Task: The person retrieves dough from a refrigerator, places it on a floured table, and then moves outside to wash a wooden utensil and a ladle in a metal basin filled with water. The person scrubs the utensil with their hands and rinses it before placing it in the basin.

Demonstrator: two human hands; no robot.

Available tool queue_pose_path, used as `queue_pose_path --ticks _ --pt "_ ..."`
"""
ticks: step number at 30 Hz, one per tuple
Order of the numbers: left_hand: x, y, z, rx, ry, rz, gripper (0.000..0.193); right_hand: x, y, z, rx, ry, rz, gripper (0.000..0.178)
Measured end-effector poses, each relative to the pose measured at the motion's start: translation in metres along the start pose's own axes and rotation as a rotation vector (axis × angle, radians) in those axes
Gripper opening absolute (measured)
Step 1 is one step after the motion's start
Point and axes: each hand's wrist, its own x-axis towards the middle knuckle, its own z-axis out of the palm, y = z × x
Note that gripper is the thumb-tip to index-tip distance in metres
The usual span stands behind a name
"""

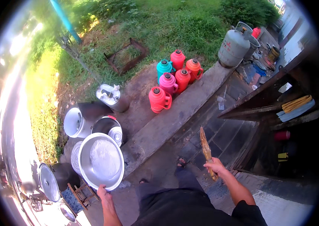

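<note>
My left hand (105, 194) is closed on the near rim of a wide silver metal basin (102, 156), which is tilted so that its inside faces me. Its bottom looks whitish, and nothing else shows in it. In my right hand (214, 165), fingers wrapped round it, is a rough, splintered brown stick of wood (205, 145), pointing up and away from me. Behind the basin stand an open dark pot (107, 122) with a round ridged lid inside and a white bucket (75, 122). Another ridged round lid (76, 154) shows partly behind the basin.
Several coloured vacuum flasks (160, 100) stand beyond a low concrete ledge (174, 116). A grey gas cylinder (234, 48) sits at the far right. An open dark door (265, 96) leans in at right. At lower left are a large lidded pot (49, 182) and a small wooden stool (82, 194).
</note>
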Motion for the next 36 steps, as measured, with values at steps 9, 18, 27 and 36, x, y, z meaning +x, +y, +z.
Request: queue_pose_path --ticks 9,18,27,36 --pt "-0.026 0.011 0.066 -0.054 0.101 -0.086 0.025 0.054 0.031 -0.199 -0.543 0.448 0.174 0.034" --pt "0.031 0.05 0.128 0.21 0.314 0.082 0.012 0.055 0.13 -0.252 -0.32 0.218 0.471 0.018" --pt "0.029 0.154 0.693 0.847 0.356 0.572 0.03 0.152 0.039 -0.341 0.065 0.202 0.525 0.016" --pt "-0.136 0.234 1.069 1.355 0.37 1.347 0.033 0.211 -0.017 -0.425 0.145 0.301 0.547 0.014"
